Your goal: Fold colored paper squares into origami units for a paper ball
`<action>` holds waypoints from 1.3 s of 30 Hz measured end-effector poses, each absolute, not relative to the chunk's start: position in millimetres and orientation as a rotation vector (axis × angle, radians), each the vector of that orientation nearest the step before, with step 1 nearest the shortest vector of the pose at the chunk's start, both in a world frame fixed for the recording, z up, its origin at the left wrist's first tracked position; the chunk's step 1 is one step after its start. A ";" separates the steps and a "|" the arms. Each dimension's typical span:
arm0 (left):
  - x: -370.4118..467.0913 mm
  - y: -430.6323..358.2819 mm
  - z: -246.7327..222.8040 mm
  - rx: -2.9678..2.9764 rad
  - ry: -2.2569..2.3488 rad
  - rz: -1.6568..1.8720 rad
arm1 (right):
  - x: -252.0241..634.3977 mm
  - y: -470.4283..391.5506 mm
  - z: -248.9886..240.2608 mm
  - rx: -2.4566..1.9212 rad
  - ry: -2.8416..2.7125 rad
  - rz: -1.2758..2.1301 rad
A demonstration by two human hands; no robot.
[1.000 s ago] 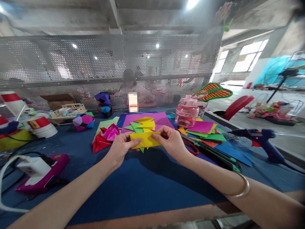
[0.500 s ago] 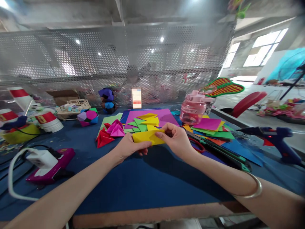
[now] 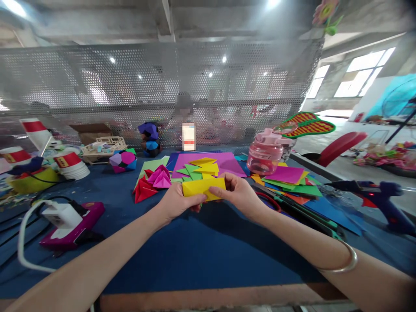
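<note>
A folded strip of yellow paper (image 3: 198,186) is held level above the blue table top, its long side across my view. My left hand (image 3: 177,201) pinches its left end, thumb along the lower front edge and fingers behind. On the right end, my right hand (image 3: 237,190) is closed too, with the thumb pressed on the front face and the fingers mostly hidden behind. Just beyond lie folded green pieces (image 3: 192,172) and yellow pieces (image 3: 204,164) on a purple sheet (image 3: 227,162). Red folded paper (image 3: 144,189) and pink folded paper (image 3: 160,177) sit left of them.
At right are a pink water bottle (image 3: 264,151), stacked coloured paper (image 3: 286,174), a green-and-black cutter (image 3: 312,216), red-handled scissors (image 3: 271,201) and a glue gun (image 3: 370,193). A purple power strip (image 3: 73,229) with cables and paper cups (image 3: 68,164) stand left. A perforated metal screen (image 3: 130,86) rises behind.
The view has shifted slightly, so everything sits a little lower. My right fingers have slid back behind the yellow paper, whose top right corner now shows. Both hands keep their hold.
</note>
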State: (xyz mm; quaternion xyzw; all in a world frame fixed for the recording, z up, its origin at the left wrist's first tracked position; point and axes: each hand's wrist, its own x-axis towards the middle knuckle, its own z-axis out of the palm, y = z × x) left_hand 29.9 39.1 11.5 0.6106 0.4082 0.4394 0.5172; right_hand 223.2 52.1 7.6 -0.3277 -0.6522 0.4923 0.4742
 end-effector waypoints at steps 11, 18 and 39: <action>30.8 35.0 16.8 1.512 0.957 1.079 | 220.2 48.2 4.2 -0.739 -1.635 1.280; 32.6 31.5 24.2 1.613 0.928 1.060 | 221.7 51.2 2.6 -0.754 -1.637 1.258; 23.4 42.4 12.4 1.630 0.930 1.054 | 224.5 53.8 7.8 -0.736 -1.665 1.245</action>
